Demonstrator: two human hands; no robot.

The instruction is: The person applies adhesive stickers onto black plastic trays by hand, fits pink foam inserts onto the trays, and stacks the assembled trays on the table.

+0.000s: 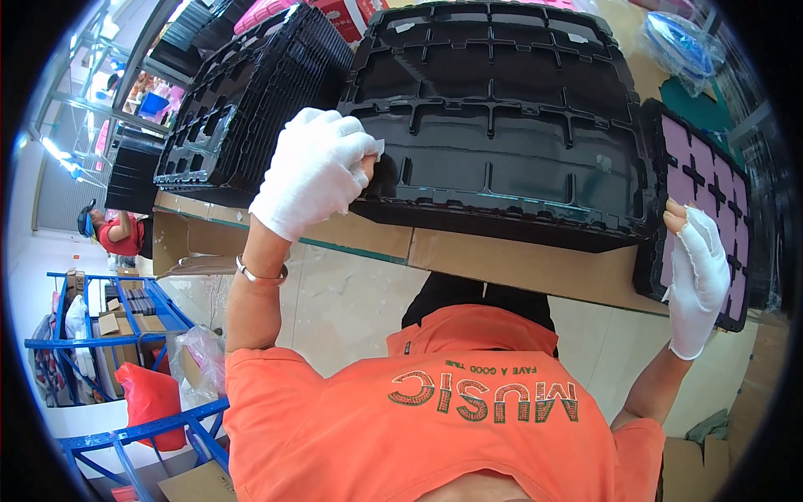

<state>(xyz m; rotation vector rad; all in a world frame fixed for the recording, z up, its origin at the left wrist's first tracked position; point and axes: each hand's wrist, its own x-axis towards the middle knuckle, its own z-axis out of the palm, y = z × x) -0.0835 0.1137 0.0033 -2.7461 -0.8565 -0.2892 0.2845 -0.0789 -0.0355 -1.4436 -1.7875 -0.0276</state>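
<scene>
My left hand (316, 170), in a white glove, grips the near left corner of a stack of black moulded plastic trays (502, 125) on a cardboard-covered table (519, 266). My right hand (696, 269), also gloved with a bare fingertip showing, holds the near edge of a black tray with pink compartments (711, 192) at the right. The big stack lies between the two hands.
A second stack of black trays (251, 92) leans at the left of the table. Blue metal shelving (125, 335) with boxes and a red bag (150, 402) stands at lower left. Another person in red (117, 230) works at far left. A blue-wrapped bundle (682, 42) lies far right.
</scene>
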